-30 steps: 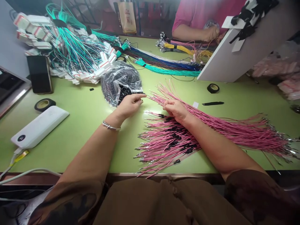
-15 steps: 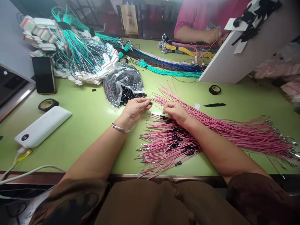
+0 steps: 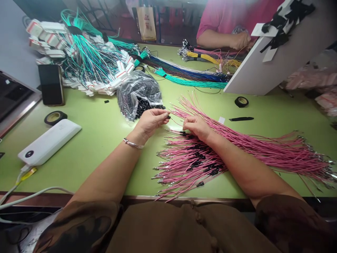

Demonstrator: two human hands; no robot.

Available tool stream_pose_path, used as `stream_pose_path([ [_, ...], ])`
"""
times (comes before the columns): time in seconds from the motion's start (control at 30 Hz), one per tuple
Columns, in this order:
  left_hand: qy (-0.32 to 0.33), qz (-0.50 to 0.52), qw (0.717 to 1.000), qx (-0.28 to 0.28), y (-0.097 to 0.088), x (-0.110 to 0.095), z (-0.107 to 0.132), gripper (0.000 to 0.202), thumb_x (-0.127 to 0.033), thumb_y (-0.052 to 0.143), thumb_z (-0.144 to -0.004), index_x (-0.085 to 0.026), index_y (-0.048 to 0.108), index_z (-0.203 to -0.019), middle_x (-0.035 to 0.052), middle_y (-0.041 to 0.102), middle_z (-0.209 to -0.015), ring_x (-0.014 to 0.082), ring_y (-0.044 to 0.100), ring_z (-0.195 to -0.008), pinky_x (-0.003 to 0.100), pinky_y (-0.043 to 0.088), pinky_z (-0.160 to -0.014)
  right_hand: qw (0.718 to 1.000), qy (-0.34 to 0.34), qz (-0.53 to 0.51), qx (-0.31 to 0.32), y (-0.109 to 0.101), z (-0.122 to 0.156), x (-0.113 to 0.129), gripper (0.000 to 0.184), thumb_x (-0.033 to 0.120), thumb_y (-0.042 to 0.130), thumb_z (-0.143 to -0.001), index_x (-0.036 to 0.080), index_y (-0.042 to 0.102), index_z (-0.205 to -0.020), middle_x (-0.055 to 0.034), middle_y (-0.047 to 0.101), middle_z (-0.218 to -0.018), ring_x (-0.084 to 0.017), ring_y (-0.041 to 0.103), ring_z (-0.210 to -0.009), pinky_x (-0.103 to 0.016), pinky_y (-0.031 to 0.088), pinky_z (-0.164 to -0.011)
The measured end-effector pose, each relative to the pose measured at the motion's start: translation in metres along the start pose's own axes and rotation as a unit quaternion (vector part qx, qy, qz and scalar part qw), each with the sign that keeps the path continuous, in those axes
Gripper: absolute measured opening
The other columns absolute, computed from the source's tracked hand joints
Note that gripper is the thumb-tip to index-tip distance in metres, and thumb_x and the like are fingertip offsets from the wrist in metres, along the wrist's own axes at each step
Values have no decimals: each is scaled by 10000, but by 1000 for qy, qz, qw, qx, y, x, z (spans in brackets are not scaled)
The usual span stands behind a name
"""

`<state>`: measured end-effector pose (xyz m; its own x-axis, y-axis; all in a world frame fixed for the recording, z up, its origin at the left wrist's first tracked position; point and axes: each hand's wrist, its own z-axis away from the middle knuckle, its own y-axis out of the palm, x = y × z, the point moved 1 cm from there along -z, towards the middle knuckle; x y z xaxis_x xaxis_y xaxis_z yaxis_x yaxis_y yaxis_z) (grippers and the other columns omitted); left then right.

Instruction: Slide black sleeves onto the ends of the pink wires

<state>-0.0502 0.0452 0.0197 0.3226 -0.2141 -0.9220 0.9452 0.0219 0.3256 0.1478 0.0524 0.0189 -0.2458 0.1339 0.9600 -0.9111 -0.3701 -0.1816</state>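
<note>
My left hand (image 3: pixel 152 121) is pinched shut on a small black sleeve (image 3: pixel 169 117) just right of a clear plastic bag of black parts (image 3: pixel 137 93). My right hand (image 3: pixel 196 126) is closed around a pink wire end, a short gap from the left fingertips. Under and around it lies a wide spread of pink wires (image 3: pixel 237 151) on the green table (image 3: pixel 100 133); several of the nearer ones carry black sleeves (image 3: pixel 200 156) and metal terminals at their left ends.
A white power bank (image 3: pixel 50 141), a tape roll (image 3: pixel 54 117) and a dark phone (image 3: pixel 51 89) lie at left. Teal wires with white tags (image 3: pixel 86 63) pile at back left. Another person in pink (image 3: pixel 226 24) works opposite beside a white board (image 3: pixel 265 66). Another tape roll (image 3: pixel 241 102) sits right.
My left hand drew back from the bag with a small black piece pinched in its fingers and moved toward my right hand, which stays on the pink wire.
</note>
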Motion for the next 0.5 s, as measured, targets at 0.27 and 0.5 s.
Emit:
stream_pose_path([
  [0.27,71,-108,991,28,0,-5,4,290,-316,898,-569,-138,770,-758,47,700,-661,102,605,-566,245,521,-604,1000,4,-7,5,0,-1,-2,88,232,632,-556,164,601,-509,64,376,-368,-57,274,-409,-241,161,-434],
  [0.5,83,-86,992,49,9,5,6,441,-348,908,-565,-136,747,-917,32,701,-689,121,641,-610,271,543,-667,997,-3,-76,13,-2,2,-3,107,253,661,-577,163,606,-593,89,366,-374,-42,251,-379,-226,148,-417],
])
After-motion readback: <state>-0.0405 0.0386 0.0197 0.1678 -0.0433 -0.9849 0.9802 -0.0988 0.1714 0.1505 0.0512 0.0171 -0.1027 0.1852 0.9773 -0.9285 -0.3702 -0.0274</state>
